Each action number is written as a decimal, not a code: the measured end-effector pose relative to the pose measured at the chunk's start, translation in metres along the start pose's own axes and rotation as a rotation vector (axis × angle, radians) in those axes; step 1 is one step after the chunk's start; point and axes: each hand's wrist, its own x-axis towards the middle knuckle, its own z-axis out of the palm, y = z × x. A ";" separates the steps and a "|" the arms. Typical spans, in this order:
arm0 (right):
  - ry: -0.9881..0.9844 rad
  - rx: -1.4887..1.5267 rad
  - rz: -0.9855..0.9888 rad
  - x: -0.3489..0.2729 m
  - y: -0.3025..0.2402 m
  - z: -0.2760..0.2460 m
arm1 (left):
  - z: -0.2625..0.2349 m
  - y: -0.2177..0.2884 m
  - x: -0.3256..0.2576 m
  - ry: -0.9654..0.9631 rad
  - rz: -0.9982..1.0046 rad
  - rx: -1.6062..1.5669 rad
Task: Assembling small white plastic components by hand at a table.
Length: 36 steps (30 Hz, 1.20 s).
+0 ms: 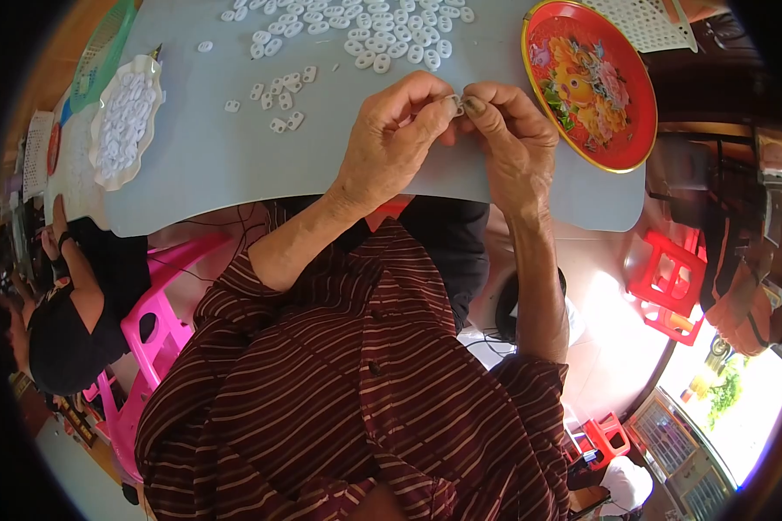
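Both hands meet above the near part of a grey table (235, 165). A small white plastic piece (458, 106) is pinched between their fingertips, mostly covered by them. My left hand (395, 135) has thumb and forefinger closed on its left side. On its right side my right hand (514, 143) closes thumb and forefinger. Left of the hands lies a loose group of small white two-holed plastic pieces (285, 82). Beyond the hands spreads a larger pile of rounded white two-holed pieces (378, 39).
A red round tray (641, 139) with a floral print lies at the table's right. At the left stands a scalloped white dish (155, 113) of white pieces, beside a green basket (104, 52). Pink chair (152, 334) and a person in black (65, 334) are at left; red stools (669, 278) at right.
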 end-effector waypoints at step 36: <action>-0.038 -0.148 0.023 -0.002 -0.013 0.005 | -0.003 0.005 0.001 -0.113 0.027 -0.098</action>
